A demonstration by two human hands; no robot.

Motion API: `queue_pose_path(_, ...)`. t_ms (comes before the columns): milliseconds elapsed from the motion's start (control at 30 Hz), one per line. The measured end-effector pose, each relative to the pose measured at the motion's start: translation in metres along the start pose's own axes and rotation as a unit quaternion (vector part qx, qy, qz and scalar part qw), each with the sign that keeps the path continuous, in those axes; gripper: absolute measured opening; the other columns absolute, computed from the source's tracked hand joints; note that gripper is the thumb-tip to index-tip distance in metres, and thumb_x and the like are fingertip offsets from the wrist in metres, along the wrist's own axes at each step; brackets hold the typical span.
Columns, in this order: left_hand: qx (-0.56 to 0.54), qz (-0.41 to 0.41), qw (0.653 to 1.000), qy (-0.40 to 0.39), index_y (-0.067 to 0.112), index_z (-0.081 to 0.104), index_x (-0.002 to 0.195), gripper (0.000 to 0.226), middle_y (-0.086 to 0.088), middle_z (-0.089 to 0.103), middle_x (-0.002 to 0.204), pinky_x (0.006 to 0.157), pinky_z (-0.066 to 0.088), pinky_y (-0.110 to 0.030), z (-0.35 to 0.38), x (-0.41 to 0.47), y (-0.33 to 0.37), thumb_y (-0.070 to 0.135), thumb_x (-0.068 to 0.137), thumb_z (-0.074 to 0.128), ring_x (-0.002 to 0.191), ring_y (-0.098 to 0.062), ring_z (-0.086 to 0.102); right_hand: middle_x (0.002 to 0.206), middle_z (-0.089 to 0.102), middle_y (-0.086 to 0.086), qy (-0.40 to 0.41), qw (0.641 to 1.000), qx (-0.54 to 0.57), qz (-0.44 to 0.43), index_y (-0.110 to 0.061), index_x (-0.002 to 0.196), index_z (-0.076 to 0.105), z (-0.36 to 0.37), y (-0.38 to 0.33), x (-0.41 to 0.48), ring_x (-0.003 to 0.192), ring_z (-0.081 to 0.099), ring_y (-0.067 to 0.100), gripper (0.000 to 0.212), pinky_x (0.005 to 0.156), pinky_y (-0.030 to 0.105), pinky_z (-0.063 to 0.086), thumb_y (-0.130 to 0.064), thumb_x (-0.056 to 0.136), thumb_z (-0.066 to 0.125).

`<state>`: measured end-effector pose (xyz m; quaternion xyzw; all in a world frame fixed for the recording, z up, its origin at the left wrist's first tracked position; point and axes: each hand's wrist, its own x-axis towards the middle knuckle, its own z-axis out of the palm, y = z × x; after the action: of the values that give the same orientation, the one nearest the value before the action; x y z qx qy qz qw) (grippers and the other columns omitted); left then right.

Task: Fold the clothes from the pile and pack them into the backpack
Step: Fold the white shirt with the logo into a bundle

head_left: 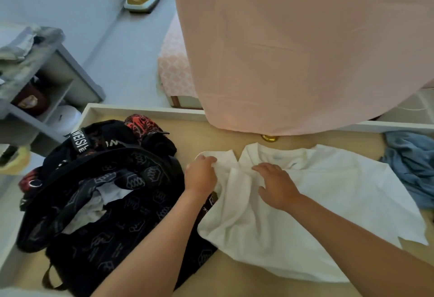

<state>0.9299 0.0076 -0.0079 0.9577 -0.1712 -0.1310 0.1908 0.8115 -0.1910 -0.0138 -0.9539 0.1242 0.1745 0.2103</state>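
A white T-shirt (317, 214) lies spread on the wooden table (234, 278), collar toward the far edge. My left hand (199, 174) pinches the shirt's left sleeve near the shoulder. My right hand (277, 184) rests flat on the shirt just below the collar, fingers apart. A black patterned backpack (105, 202) lies open at the left of the table, with white folded cloth (94, 205) showing inside it. A crumpled blue garment (413, 162) sits at the table's right edge.
A large pink cloth (293, 50) hangs in front of the far side of the table. A small gold object (269, 138) peeks out under it. A grey shelf (47, 80) with clutter stands at the left. The table has a raised white rim (141, 111).
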Motion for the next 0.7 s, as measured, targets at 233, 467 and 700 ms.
queue_pose_path(233, -0.007, 0.029, 0.994, 0.105, 0.028, 0.058, 0.091, 0.041, 0.009, 0.056, 0.07, 0.085, 0.041, -0.039, -0.058, -0.061, -0.035, -0.006, 0.067, 0.052, 0.07, -0.016, 0.051, 0.129, 0.049, -0.003, -0.024, 0.998, -0.037, -0.054, -0.031, 0.137, 0.045, 0.005, -0.016, 0.011, 0.122, 0.043, 0.023, 0.061, 0.103, 0.038, 0.03, -0.017, 0.079, 0.054)
queue_pose_path(467, 0.26, -0.088, 0.961, -0.018, 0.015, 0.045, 0.055, 0.036, 0.0, 0.05, 0.062, 0.067, 0.035, -0.034, -0.069, -0.081, -0.026, 0.031, 0.086, 0.052, 0.061, -0.02, 0.043, 0.092, 0.054, -0.006, -0.105, 0.984, 0.066, -0.128, -0.042, 0.073, 0.062, 0.002, -0.019, 0.013, 0.088, 0.051, 0.018, 0.027, 0.078, 0.031, 0.038, -0.018, 0.08, 0.052)
queue_pose_path(700, 0.242, 0.093, 0.965, -0.034, 0.028, 0.03, 0.15, 0.065, -0.004, 0.039, 0.15, 0.109, 0.029, -0.041, -0.013, -0.014, 0.023, 0.041, 0.092, 0.057, 0.137, -0.027, 0.036, 0.131, 0.049, 0.005, 0.085, 0.991, 0.106, 0.018, -0.019, 0.127, 0.061, 0.001, -0.011, 0.054, 0.114, 0.055, 0.022, 0.032, 0.093, 0.031, 0.047, -0.013, 0.096, 0.054)
